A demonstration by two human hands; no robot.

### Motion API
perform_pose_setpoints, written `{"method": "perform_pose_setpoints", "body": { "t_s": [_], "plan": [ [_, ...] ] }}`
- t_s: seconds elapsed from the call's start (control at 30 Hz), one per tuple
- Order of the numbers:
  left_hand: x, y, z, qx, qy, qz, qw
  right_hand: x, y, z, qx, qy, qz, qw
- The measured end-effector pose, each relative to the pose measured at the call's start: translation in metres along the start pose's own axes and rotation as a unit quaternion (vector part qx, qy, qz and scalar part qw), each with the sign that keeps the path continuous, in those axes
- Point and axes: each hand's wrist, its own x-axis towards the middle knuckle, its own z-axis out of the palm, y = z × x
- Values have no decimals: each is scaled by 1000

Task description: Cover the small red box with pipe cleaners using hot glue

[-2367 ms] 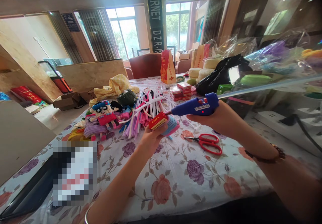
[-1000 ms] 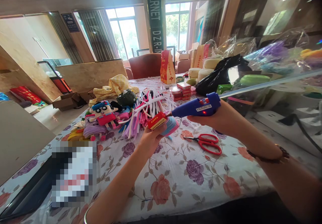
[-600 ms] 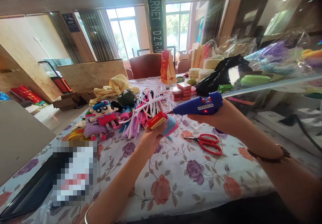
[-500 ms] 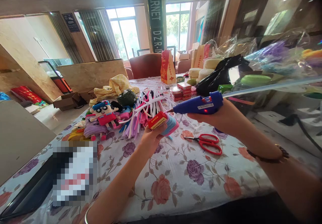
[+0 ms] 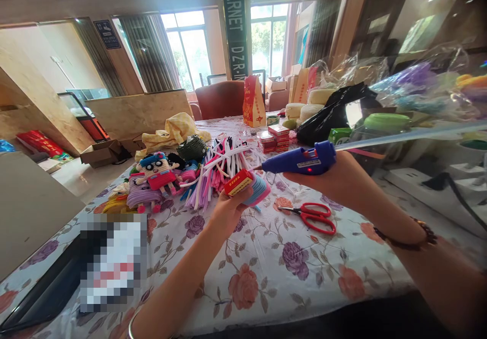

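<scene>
Near the middle of the view, my left hand point(image 5: 231, 208) is closed around a small red and yellow box point(image 5: 238, 182), with a blue and pink fuzzy piece point(image 5: 257, 189) against the box's right side. My right hand point(image 5: 331, 176) grips a blue glue gun point(image 5: 299, 160) with a red light on its side. The gun's nozzle points left and is at the top edge of the box and the fuzzy piece; whether it touches them cannot be made out. A long clear glue stick point(image 5: 403, 135) sticks out of the gun's back.
Red-handled scissors point(image 5: 317, 217) lie below the gun. Beyond my left hand are a pile of pipe cleaners point(image 5: 216, 169), finished dolls point(image 5: 157, 171) and stacked red boxes point(image 5: 279, 137). A black plastic bag point(image 5: 335, 113) and a white power strip point(image 5: 413, 182) are at the right.
My right hand and the glue gun have shifted very slightly, with the gun's rear tilted a little differently. My left hand and the box look nearly unmoved.
</scene>
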Motion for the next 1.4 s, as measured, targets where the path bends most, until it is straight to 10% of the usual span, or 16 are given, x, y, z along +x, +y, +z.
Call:
{"method": "perform_pose_setpoints", "body": {
  "t_s": [0.5,0.7,1.1,1.4],
  "plan": [
    [0,0,0,-8,2,11,1000,-5,3,3,-69,108,-136,982],
    [0,2,3,-9,14,14,1000,9,13,-8,-153,83,-47,984],
    [-1,0,1,21,31,22,999,50,118,-1,-96,25,38,994],
    [-2,1,1,31,9,21,999,50,147,26,-78,2,109,991]
  ]
}}
